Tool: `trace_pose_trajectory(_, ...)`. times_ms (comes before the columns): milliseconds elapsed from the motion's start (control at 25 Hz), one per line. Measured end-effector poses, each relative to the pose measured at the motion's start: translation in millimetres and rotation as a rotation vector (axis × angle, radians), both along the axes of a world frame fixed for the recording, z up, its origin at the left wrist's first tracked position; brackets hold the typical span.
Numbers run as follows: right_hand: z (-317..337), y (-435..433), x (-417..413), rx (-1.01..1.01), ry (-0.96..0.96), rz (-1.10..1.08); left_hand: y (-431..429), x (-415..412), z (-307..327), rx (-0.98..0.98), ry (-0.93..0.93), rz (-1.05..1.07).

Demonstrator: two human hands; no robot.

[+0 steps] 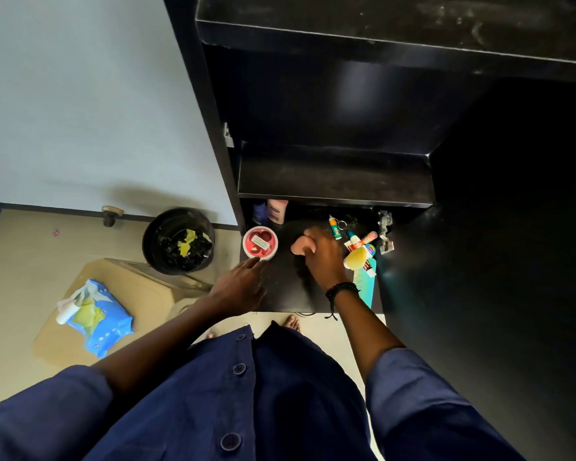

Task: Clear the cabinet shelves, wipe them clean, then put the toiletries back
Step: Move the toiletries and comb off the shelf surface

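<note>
Partly inside curled right hand, pink item.

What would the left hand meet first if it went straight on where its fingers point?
The red tub: the left hand points at its near rim, fingertips close by, though depth is unclear.

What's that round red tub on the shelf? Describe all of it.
The tub is round, seemingly plastic, white-rimmed, its red top bearing a small pale label. It stands upright and closed at the left side of the black bottom shelf. The left hand, fingers straight, reaches its near rim.
</note>
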State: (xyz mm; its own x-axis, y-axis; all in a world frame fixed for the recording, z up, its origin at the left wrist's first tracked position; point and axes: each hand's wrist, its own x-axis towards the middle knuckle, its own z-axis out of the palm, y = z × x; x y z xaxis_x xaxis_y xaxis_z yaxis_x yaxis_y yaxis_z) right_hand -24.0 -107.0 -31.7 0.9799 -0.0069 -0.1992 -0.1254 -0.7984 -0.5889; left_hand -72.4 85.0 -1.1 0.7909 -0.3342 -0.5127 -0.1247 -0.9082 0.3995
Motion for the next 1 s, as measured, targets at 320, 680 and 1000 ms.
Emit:
trace_pose_trajectory(320,-17,54,49,-0.075,-0.022,0.240,33,-4,2,0.070,-0.017,0.109)
trace_pose_trajectory(680,-7,33,41,-0.043,-0.080,0.209,26,-3,0,0.054,-0.021,0.093)
trace_pose_trajectory(1000,-11,-60,-5,-0.433,-0.043,-0.162,1,1,-6,0.017,-0.006,-0.017)
